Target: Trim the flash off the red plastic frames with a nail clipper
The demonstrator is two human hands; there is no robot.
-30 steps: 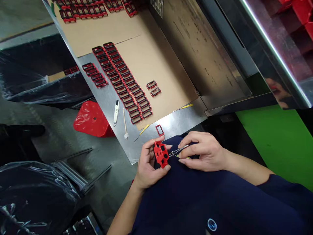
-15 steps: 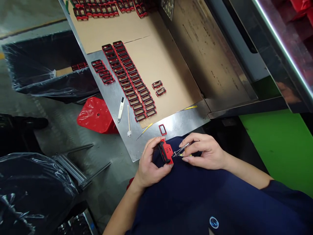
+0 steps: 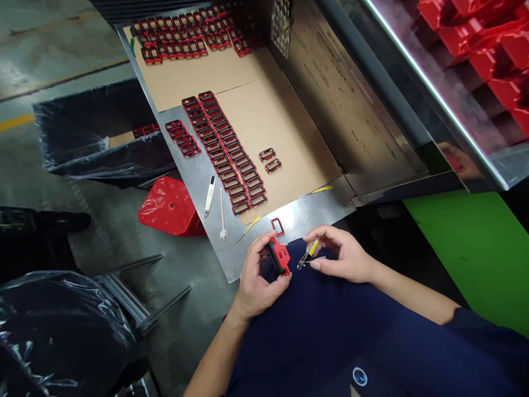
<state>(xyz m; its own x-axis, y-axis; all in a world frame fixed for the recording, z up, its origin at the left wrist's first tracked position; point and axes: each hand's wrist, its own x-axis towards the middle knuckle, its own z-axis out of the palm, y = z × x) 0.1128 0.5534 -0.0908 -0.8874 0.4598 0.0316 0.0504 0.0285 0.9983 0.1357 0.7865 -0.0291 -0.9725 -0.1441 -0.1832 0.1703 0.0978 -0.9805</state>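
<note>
We're pinching the red part (image 3: 280, 256) in our left hand (image 3: 257, 278), over our lap, just off the table (image 3: 198, 182) edge. Right hand (image 3: 345, 258) is gripping tweezers (image 3: 306, 258), tips just beside the part. The part is looking boxy, red with a black side. Two long rows of frames (image 3: 226, 150) are lying finished; one loose frame (image 3: 277, 226) is waiting.

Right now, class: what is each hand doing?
Left hand: closed on the red part.
Right hand: closed on the tweezers.

Even overhead light, glare on steel rail (image 3: 430, 94), edges warped, pic sharp.
</note>
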